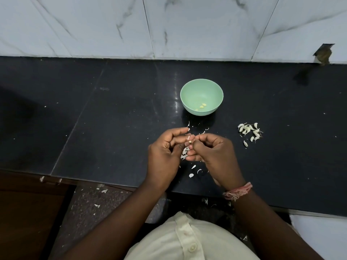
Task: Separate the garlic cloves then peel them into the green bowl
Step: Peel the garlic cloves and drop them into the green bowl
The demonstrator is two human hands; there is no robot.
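A green bowl stands on the black counter with three peeled cloves at its bottom. My left hand and my right hand meet in front of the bowl. Together their fingertips pinch one small garlic clove, partly hidden by the fingers. A pile of several unpeeled cloves lies to the right of my hands. Bits of white peel lie under and around my hands.
A marble-tiled wall rises behind the counter. The counter's front edge runs just below my wrists, with speckled floor beneath strewn with peel scraps. A brown cabinet is at the lower left.
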